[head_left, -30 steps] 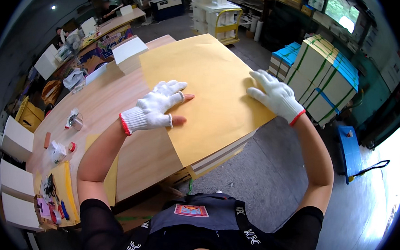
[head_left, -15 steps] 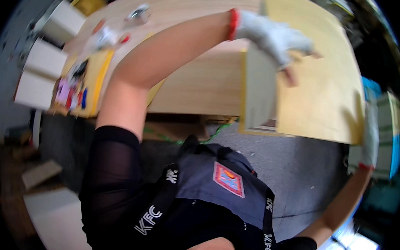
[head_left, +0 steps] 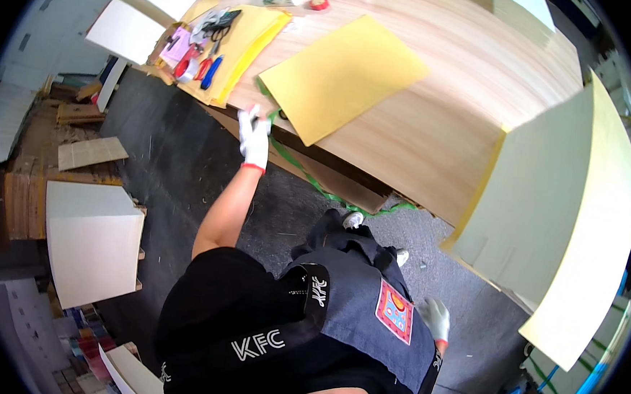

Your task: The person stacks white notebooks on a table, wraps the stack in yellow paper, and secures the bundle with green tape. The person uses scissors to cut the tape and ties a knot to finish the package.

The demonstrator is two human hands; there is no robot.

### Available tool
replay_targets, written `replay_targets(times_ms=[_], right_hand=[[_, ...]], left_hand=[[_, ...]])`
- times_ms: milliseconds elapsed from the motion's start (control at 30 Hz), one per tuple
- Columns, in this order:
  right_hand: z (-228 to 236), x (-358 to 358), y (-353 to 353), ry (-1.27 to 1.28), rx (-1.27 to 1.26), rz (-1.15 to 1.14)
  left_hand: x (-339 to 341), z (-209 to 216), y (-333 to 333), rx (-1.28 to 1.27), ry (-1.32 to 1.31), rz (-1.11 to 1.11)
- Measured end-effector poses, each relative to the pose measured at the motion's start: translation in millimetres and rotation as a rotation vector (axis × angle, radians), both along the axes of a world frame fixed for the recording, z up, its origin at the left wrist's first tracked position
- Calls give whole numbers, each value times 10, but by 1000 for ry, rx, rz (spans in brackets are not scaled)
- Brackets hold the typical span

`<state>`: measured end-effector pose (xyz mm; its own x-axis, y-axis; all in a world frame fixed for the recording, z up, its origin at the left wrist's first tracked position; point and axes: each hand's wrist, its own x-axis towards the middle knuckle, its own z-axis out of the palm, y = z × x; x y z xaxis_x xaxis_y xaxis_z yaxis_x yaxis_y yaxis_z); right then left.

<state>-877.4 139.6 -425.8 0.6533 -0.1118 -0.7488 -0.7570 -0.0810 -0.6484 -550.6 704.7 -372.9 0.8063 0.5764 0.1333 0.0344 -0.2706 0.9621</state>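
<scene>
My left hand (head_left: 255, 139), in a white glove with a red cuff, is at the front edge of the wooden-topped table (head_left: 434, 146). Its fingers point toward the edge, somewhat apart, with nothing visible in them. Just right of it, a yellow sheet (head_left: 344, 76) lies askew on the tabletop, one corner reaching the front edge. Green strapping (head_left: 296, 165) hangs along that edge beside the hand. My right hand (head_left: 436, 320), also gloved, hangs low beside my grey apron (head_left: 357, 290). Its fingers look loosely stretched and no object shows in them.
Yellow padded sheets (head_left: 256, 49) at the table's left carry scissors (head_left: 219, 36), a tape roll (head_left: 187, 69) and a blue-handled tool (head_left: 212, 73). A stack of large pale sheets (head_left: 540, 182) overhangs the right end. White board stacks (head_left: 92, 237) stand at left. A red tape roll (head_left: 318, 3) lies farther back.
My left hand has gone from above the yellow sheets at right to the table's left front edge. My right hand has dropped from the right side to beside my apron. The view has turned.
</scene>
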Motion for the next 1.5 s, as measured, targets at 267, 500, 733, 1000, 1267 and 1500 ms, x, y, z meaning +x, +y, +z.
replay_targets(times_ms=[267,500,733,1000,1267,1500], right_hand=[[1109,2637,2649,-1114,-378,691],[408,3566,3460,-1082,-833,916],[266,3742,3578,-1055,-1045,1010],[1902,3290,3923,-797,304,853],[1224,2411,3594,-16,588,1023],[-156,1525,2842,297,287,1292]], left_hand=[[61,-1080,575,83,625,-152],[-53,75,689,-564,127,-449],[73,1692,856,-709,-485,-497],[-61,1730,101,-364,-318,-737],[-1363,808,822,-1110,-190,66],[-3518,-719,761,-1354,81,871]])
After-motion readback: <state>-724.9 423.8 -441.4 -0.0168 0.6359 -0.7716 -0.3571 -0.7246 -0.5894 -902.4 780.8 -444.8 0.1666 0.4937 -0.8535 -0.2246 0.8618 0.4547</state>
